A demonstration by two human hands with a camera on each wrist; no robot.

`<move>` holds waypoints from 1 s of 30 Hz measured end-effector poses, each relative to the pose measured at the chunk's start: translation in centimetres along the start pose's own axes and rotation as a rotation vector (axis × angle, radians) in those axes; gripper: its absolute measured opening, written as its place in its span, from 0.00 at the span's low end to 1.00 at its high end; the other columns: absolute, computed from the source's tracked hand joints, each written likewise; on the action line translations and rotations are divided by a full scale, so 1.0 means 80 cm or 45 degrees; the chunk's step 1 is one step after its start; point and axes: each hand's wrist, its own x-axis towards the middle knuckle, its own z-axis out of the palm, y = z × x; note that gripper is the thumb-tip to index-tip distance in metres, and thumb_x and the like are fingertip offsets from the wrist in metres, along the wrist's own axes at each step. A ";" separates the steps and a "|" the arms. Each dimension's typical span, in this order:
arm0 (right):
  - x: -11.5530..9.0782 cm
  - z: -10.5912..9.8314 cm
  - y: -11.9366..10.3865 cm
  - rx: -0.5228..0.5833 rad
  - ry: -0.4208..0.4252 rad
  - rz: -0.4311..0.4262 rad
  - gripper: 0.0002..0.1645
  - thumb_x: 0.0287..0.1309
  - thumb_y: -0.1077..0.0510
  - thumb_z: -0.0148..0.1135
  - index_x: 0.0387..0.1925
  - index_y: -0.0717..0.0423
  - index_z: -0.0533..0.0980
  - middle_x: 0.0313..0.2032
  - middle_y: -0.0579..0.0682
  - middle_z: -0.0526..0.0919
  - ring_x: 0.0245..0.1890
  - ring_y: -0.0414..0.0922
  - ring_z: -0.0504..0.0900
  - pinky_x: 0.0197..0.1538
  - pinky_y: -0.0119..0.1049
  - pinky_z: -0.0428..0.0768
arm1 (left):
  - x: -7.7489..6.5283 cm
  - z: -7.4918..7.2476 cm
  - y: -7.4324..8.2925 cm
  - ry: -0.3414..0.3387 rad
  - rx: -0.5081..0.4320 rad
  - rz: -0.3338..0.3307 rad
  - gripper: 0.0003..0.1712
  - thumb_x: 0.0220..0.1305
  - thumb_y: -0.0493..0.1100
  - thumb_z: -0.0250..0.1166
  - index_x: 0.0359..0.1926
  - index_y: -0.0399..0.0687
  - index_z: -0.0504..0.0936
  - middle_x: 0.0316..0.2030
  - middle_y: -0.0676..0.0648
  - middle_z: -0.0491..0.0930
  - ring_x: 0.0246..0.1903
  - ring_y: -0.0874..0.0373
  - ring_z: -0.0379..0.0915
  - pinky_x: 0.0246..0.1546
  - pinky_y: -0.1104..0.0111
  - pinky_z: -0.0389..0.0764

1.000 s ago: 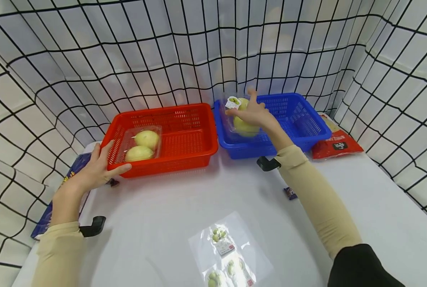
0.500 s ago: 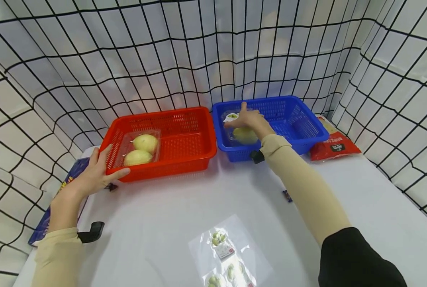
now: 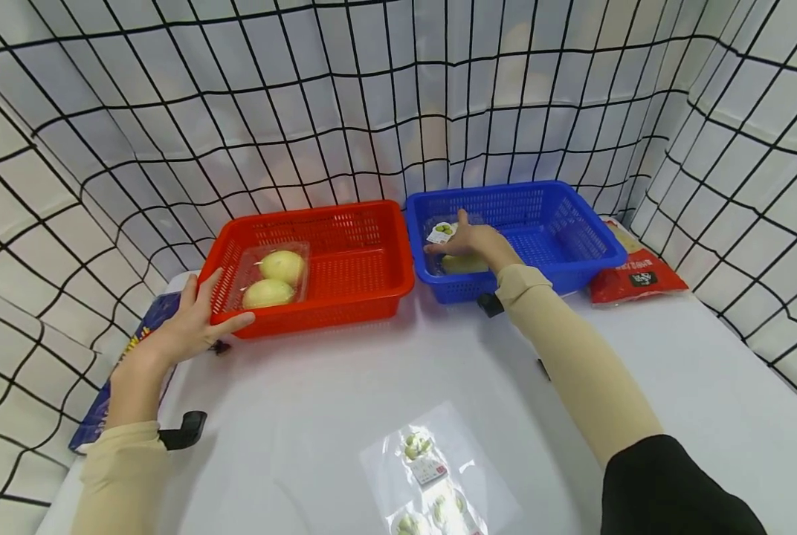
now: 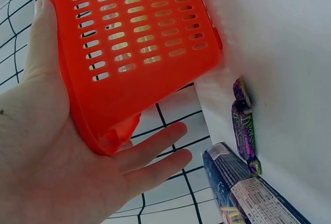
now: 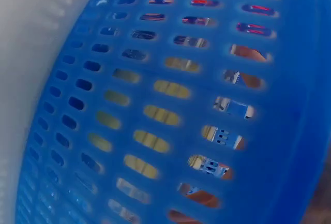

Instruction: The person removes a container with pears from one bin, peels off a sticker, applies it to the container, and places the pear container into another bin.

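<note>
My left hand (image 3: 187, 323) rests against the near left corner of the red basket (image 3: 392, 305), thumb along the front rim, fingers spread beside the left side. In the left wrist view its fingers are straight past the corner. Inside that basket lies a clear plastic pack of two pale yellow fruits (image 3: 269, 293). My right hand (image 3: 482, 244) reaches into the left part of the blue basket (image 3: 575, 271), gripping a second clear fruit pack with a white label (image 3: 441, 232). Pale yellow fruit (image 5: 172, 89) shows through the slots in the right wrist view; the fingers are largely hidden.
Clear sheets with fruit labels (image 3: 428, 469) lie at the front. A red snack bag (image 3: 639, 275) stands right of the blue basket. A purple-wrapped candy (image 4: 243, 125) and a dark blue package (image 4: 232, 182) lie by the left hand. Black netting (image 3: 372, 130) encloses the table.
My right hand has lowered the fruit pack from above the blue basket's rim down into its left part. The left hand has stayed at the red basket's corner.
</note>
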 end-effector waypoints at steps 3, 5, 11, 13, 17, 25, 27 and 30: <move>0.002 0.008 0.003 -0.041 0.037 -0.025 0.70 0.62 0.23 0.54 0.81 0.47 0.21 0.81 0.71 0.38 0.80 0.73 0.42 0.79 0.69 0.53 | -0.001 0.004 0.000 -0.001 -0.004 0.008 0.66 0.69 0.73 0.53 0.79 0.48 0.17 0.75 0.26 0.09 0.71 0.10 0.27 0.61 0.20 0.56; 0.002 0.013 0.006 -0.059 0.063 -0.030 0.70 0.63 0.23 0.52 0.81 0.48 0.21 0.79 0.76 0.35 0.79 0.76 0.41 0.77 0.71 0.53 | -0.001 0.006 0.000 0.007 -0.004 0.010 0.67 0.69 0.74 0.53 0.79 0.46 0.17 0.75 0.26 0.10 0.71 0.11 0.28 0.61 0.21 0.58; 0.002 0.021 0.010 -0.069 0.102 -0.030 0.68 0.63 0.20 0.49 0.80 0.45 0.20 0.77 0.79 0.25 0.77 0.79 0.46 0.76 0.71 0.58 | -0.002 0.008 0.001 0.019 -0.012 -0.004 0.67 0.69 0.74 0.53 0.79 0.45 0.17 0.75 0.26 0.10 0.71 0.11 0.29 0.62 0.21 0.58; 0.003 0.023 0.009 -0.068 0.114 -0.021 0.68 0.62 0.19 0.48 0.80 0.43 0.20 0.77 0.78 0.24 0.77 0.79 0.48 0.75 0.72 0.58 | -0.002 0.007 0.001 0.020 -0.015 -0.001 0.67 0.69 0.73 0.54 0.79 0.46 0.17 0.75 0.26 0.10 0.72 0.11 0.29 0.62 0.21 0.57; 0.006 0.026 0.006 -0.035 0.144 0.023 0.70 0.59 0.17 0.48 0.79 0.38 0.18 0.77 0.75 0.21 0.79 0.77 0.39 0.74 0.79 0.51 | -0.002 0.003 0.001 0.033 -0.016 0.000 0.67 0.68 0.73 0.55 0.79 0.48 0.17 0.76 0.27 0.10 0.73 0.13 0.27 0.63 0.21 0.56; 0.008 0.032 -0.003 -0.030 0.301 -0.088 0.64 0.65 0.21 0.47 0.81 0.39 0.22 0.78 0.75 0.27 0.79 0.76 0.30 0.69 0.84 0.44 | -0.004 -0.005 0.002 0.008 -0.007 -0.022 0.69 0.68 0.75 0.54 0.78 0.50 0.14 0.75 0.29 0.08 0.72 0.12 0.27 0.63 0.21 0.55; 0.008 0.032 -0.011 -0.030 0.388 -0.169 0.60 0.69 0.26 0.47 0.82 0.43 0.25 0.79 0.76 0.30 0.79 0.76 0.33 0.70 0.83 0.46 | -0.004 -0.005 0.002 0.000 -0.006 -0.031 0.69 0.68 0.75 0.54 0.78 0.51 0.13 0.75 0.29 0.08 0.72 0.11 0.27 0.63 0.21 0.55; 0.002 0.034 -0.034 -0.061 0.515 -0.277 0.56 0.73 0.32 0.48 0.83 0.47 0.31 0.79 0.76 0.37 0.79 0.75 0.39 0.73 0.80 0.51 | -0.004 -0.001 0.002 -0.005 -0.019 -0.027 0.69 0.68 0.75 0.54 0.78 0.51 0.13 0.75 0.29 0.08 0.72 0.12 0.26 0.62 0.21 0.55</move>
